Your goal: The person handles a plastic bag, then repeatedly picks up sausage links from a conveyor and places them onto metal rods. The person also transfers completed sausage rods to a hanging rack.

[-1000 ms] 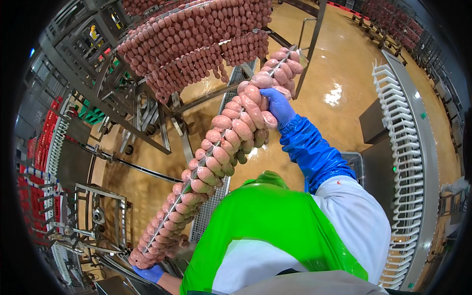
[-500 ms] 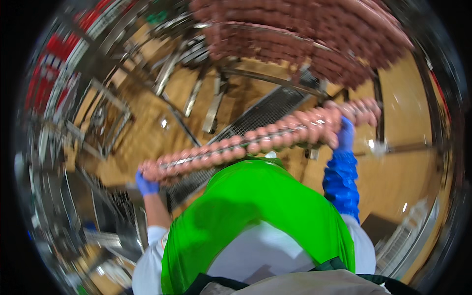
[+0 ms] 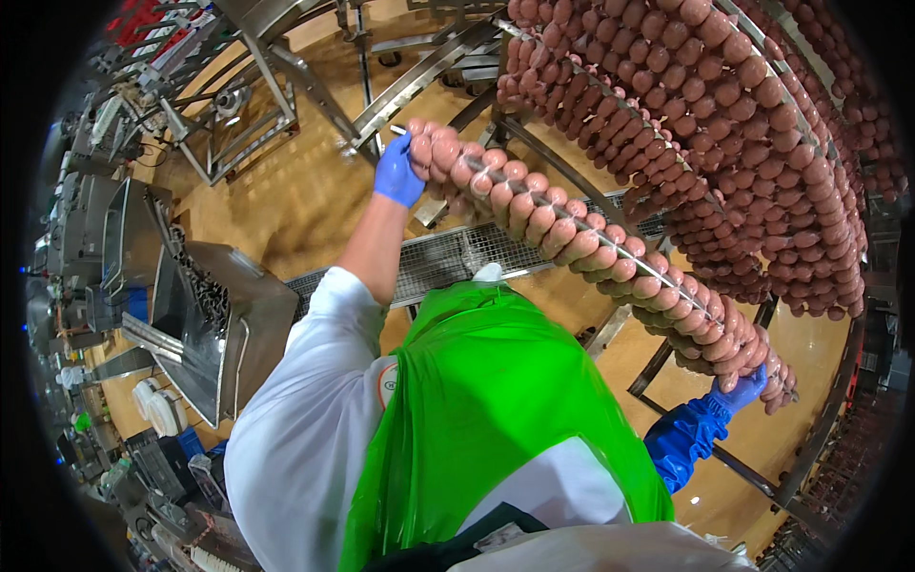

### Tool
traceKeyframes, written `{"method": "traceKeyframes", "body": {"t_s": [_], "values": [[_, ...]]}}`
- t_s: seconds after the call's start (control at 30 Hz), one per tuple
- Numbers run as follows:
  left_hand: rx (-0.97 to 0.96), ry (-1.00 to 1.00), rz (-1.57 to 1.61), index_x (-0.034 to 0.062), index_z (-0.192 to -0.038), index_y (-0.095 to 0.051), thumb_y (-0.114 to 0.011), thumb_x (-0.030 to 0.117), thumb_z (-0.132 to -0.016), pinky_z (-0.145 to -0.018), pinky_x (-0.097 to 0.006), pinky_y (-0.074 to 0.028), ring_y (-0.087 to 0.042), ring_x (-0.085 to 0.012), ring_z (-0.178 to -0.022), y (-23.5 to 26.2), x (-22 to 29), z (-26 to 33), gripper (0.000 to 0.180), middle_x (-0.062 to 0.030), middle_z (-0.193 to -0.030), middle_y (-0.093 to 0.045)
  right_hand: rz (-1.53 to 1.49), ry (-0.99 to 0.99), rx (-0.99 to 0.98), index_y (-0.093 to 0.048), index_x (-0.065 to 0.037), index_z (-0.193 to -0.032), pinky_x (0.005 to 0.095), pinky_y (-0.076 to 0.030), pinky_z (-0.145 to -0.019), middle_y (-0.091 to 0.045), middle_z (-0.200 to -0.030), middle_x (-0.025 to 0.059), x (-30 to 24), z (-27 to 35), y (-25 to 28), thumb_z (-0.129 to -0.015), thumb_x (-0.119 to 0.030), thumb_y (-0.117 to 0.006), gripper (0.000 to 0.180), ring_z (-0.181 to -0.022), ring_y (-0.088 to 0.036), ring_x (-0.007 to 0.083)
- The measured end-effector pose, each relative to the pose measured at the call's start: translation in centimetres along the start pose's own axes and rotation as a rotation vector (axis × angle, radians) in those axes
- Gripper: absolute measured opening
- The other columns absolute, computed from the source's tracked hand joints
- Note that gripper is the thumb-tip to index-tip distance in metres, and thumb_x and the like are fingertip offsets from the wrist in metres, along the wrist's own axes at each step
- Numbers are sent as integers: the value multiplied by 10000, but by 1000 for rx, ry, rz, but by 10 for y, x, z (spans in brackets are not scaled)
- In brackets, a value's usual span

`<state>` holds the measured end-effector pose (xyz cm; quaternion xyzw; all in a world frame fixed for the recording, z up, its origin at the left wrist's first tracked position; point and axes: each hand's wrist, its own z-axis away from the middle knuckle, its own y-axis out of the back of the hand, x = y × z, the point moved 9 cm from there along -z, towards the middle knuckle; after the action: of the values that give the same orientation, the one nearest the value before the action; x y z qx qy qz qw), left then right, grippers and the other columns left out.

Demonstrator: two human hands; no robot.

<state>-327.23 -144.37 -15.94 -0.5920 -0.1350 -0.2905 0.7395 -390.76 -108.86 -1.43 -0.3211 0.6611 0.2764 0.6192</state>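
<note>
A metal rod [image 3: 620, 248] hung with linked pink sausages [image 3: 562, 229] stretches between my hands, slanting from the upper left down to the lower right. My left hand [image 3: 399, 173], in a blue glove, is closed round its far end, where a bare rod tip pokes out past the fingers. Near the other end my right hand [image 3: 739, 388], gloved in blue with a blue sleeve cover, grips the load from below; several sausages hang beyond it. Part of the right fingers is hidden behind the sausages. Beyond the rod, a rack holds rows of hanging sausages [image 3: 686, 86].
The rack's metal frame [image 3: 562, 162] reaches low across the floor on the far side. A floor grate [image 3: 429, 267] runs beneath the rod. To my left stand a steel bin of rods [image 3: 205, 315] and metal frames [image 3: 233, 124].
I have turned toward the rack, which fills more of the right side. My left hand has risen and moved rightward; my right hand has dropped, so the rod's slant has reversed.
</note>
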Motion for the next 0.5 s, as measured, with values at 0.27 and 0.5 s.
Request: {"method": "traceKeyframes", "body": {"t_s": [0.27, 0.5], "values": [[-121, -4, 51, -21, -1159, -551, -410, 198, -954, -942, -395, -480, -590, -266, -1061, -47, -13, -127, 332, -139, -1172, -601, -637, -162, 214, -359, -78, -1409, 394, -197, -1140, -371, -1435, 87, -17, 7, -53, -941, -425, -393, 584, -1364, -292, 232], [-203, -347, -1509, 31, -1086, -628, -610, 127, -872, -822, -377, -513, -636, -257, -946, -73, -17, -129, 235, -95, -1068, -680, -203, 5, 292, -484, -59, -1240, 341, -392, -941, -517, -1204, 76, 12, 30, -17, -942, -247, -425, 357, -1105, -482, 205]]}}
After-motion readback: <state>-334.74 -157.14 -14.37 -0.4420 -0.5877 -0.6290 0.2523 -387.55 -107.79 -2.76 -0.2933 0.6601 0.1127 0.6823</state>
